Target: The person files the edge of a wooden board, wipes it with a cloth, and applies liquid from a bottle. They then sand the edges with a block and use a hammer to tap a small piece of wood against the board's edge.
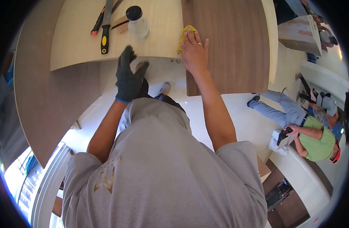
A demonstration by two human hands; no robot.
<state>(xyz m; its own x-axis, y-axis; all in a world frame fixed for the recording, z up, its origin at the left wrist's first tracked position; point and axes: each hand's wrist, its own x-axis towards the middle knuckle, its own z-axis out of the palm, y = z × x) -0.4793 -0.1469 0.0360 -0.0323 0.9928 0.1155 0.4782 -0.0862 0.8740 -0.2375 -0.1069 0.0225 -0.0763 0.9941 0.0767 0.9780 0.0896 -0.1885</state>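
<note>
My right hand (194,53) is bare, with a ring, and presses a yellow cloth (189,29) down on the seam between the light wooden board (163,22) and the dark brown panel (231,45). In a dark glove with a blue cuff, my left hand (129,76) hangs in front of the board's near edge, fingers apart and holding nothing. Behind it on the board stands a clear jar with a black lid (138,26). A file with a black and yellow handle (105,39) lies left of the jar.
A tall brown panel (37,87) rises on the left. At the right, a person in a green shirt (319,140) holds something dark, with other people behind. Another wooden piece (300,34) is at the upper right. Pale floor (224,114) shows below the panel.
</note>
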